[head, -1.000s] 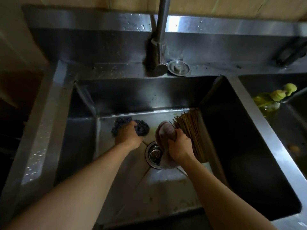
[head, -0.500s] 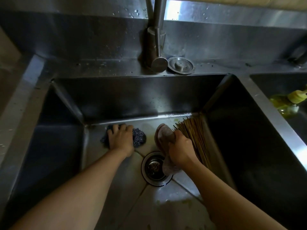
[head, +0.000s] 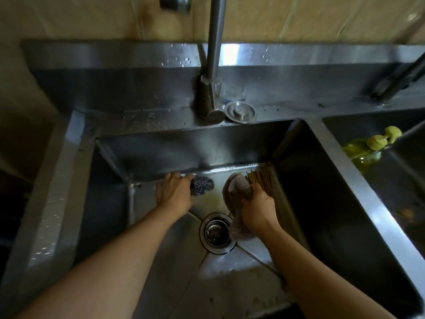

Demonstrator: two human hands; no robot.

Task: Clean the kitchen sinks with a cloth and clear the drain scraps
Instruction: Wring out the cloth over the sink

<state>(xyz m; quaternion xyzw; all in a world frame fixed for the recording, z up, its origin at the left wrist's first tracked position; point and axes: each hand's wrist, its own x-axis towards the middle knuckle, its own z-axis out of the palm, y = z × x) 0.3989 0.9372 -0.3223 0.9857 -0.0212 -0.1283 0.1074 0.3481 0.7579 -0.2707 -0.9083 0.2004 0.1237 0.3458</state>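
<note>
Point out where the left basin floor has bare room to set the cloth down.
Bare floor lies nearer than the drain, between the two forearms, and left of the left hand up to the basin wall. The far strip is crowded: scrubber, cloth gripped by the right hand, and chopsticks in the right corner.

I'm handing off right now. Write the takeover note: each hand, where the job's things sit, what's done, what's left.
Left hand: presses the dark scouring pad onto the floor of the left sink, near the back wall.
Right hand: grip closed round the brownish cloth, above and just right of the drain; a bundle of chopsticks lies against the right wall.
Done: cannot tell how much has been scrubbed; the floor looks wet.
Left: scraps sit in the drain strainer; yellowish residue shows on the floor near the front; the right sink holds a yellow-green bottle and is untouched.
</note>
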